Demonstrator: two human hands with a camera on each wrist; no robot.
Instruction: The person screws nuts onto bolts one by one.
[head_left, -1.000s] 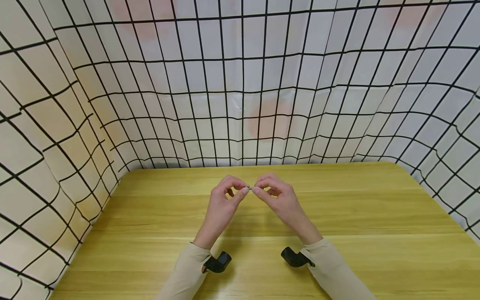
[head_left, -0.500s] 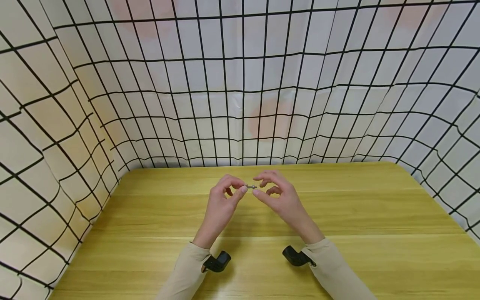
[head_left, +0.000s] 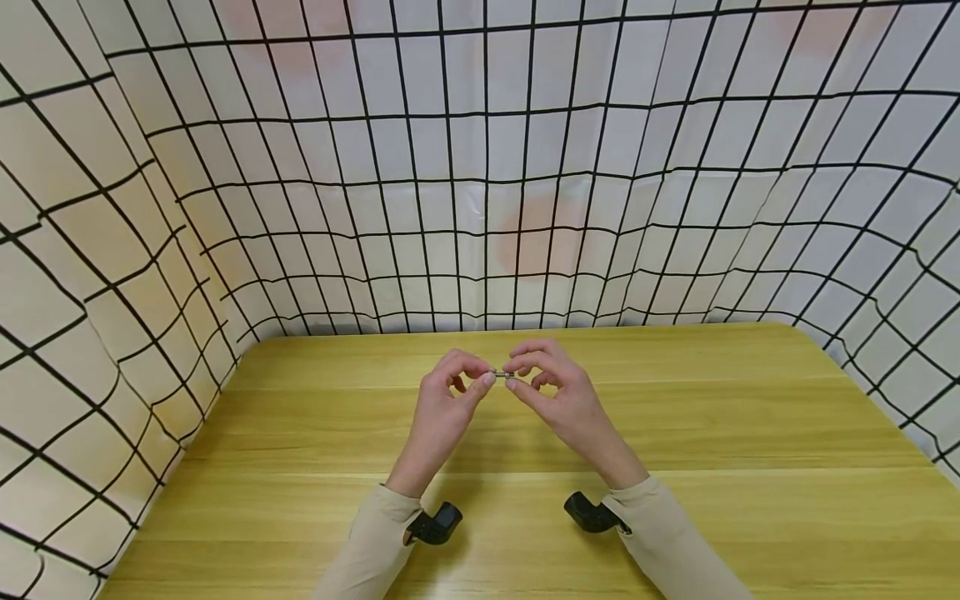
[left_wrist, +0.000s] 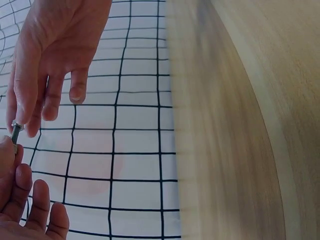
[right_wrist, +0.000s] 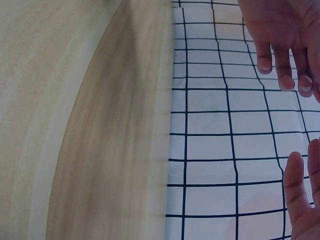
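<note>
My left hand [head_left: 447, 396] pinches one end of a small metal bolt [head_left: 500, 375] between thumb and index finger, above the table. A nut [left_wrist: 17, 126] sits at the bolt's other end, as the left wrist view shows. My right hand [head_left: 553, 387] has its thumb and index fingertip around that nut, its other fingers loosely bent. The bolt lies about level, pointing from one hand to the other. In the right wrist view only parts of the left hand [right_wrist: 285, 30] and the right hand [right_wrist: 300, 200] show; the bolt is out of frame there.
A wooden table [head_left: 300, 467] lies beneath both hands. White cloth walls [head_left: 480, 167] with a black grid rise behind it and at the sides. A black wrist camera [head_left: 435, 525] sits on the left sleeve, another black camera [head_left: 590, 512] on the right.
The right hand's fingers spread away from the nut half a second ago, baring the bolt's end, and have now closed back around it. The left hand has kept its pinch in place.
</note>
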